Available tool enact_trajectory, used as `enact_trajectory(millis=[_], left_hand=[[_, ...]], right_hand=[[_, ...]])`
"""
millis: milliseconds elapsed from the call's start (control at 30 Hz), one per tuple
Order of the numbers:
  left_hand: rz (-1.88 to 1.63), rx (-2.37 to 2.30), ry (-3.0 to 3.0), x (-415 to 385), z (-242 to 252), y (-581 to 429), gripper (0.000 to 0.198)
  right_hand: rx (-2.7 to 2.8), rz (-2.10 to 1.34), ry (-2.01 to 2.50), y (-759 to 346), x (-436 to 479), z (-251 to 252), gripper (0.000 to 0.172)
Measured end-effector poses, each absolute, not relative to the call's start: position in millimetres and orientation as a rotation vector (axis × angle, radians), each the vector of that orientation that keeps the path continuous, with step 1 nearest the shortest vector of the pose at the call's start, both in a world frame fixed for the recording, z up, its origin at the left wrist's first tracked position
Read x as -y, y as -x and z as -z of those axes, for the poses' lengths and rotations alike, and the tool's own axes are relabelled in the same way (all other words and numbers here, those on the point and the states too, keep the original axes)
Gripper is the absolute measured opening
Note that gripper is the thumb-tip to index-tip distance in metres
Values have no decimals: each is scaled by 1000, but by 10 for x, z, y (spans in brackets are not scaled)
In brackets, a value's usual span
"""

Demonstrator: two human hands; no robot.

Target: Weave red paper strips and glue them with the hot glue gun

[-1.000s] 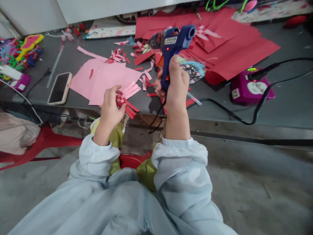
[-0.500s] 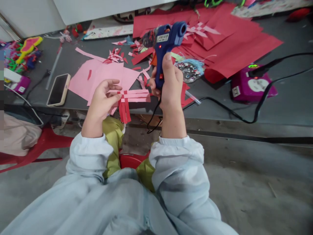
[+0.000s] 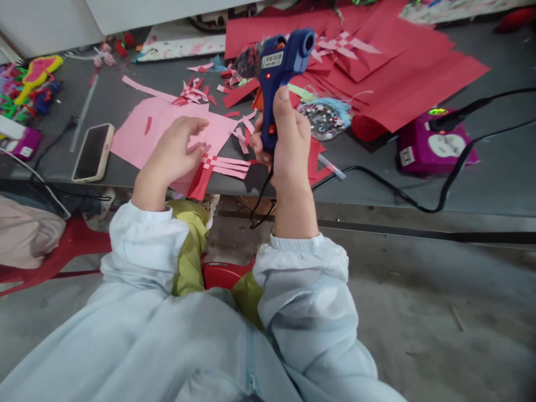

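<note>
A blue hot glue gun [image 3: 272, 78] with a lit red light is upright in my right hand [image 3: 291, 137], the fingers wrapped round its handle. My left hand [image 3: 170, 148] is open, thumb and forefinger apart, over the front of the pink paper [image 3: 138, 131]. Just below its thumb, at the table's front edge, is a woven piece of pink and red paper strips [image 3: 209, 162]. Its pink ends point right and its red ends point toward me. The left hand's lower fingers are partly hidden, so whether they touch the woven piece is unclear.
A phone [image 3: 92, 152] lies at the left. Red paper sheets [image 3: 402, 67] and paper scraps [image 3: 192, 92] cover the back. A bag of small beads or eyes [image 3: 326, 118] lies behind my right hand. The purple power box [image 3: 435, 145] has a black cable [image 3: 389, 192] trailing along the table.
My left hand has let go of the woven paper strips and its fingers have opened. The woven piece has gone lower and turned slightly. The glue gun stays in my right hand.
</note>
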State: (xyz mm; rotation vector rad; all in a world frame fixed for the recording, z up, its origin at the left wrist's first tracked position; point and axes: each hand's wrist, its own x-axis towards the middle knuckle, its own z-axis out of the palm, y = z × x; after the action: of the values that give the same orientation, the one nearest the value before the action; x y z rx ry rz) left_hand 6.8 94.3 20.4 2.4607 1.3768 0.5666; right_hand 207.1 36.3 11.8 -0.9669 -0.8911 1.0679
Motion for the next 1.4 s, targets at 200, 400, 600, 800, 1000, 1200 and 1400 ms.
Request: enact_trajectory(millis=[200, 400, 600, 800, 1000, 1200, 1400], left_hand=[[-474, -1501, -2783, -461, -188, -15, 29], [-508, -1521, -2803, -69, -49, -51, 26], [-549, -1638, -2745, -33, -1, -131, 15], [-567, -1754, -2657, -33, 48, -176, 15], [-624, -1721, -2659, -11, 51, -135, 28], [-655, -1752, -2615, 30, 41, -147, 26], [-795, -1808, -2429, 60, 34, -110, 34]], right_hand=[[870, -1095, 917, -2075, -294, -201, 62], [838, -1116, 892, -2022, -329, -190, 60], [849, -1129, 949, -1989, -362, -204, 60], [861, -1111, 926, -1933, -381, -237, 59], [888, -1091, 1009, -1891, -440, -213, 62], [886, -1060, 1052, -1878, -494, -187, 64], [907, -1077, 1149, -1874, -503, -200, 65]])
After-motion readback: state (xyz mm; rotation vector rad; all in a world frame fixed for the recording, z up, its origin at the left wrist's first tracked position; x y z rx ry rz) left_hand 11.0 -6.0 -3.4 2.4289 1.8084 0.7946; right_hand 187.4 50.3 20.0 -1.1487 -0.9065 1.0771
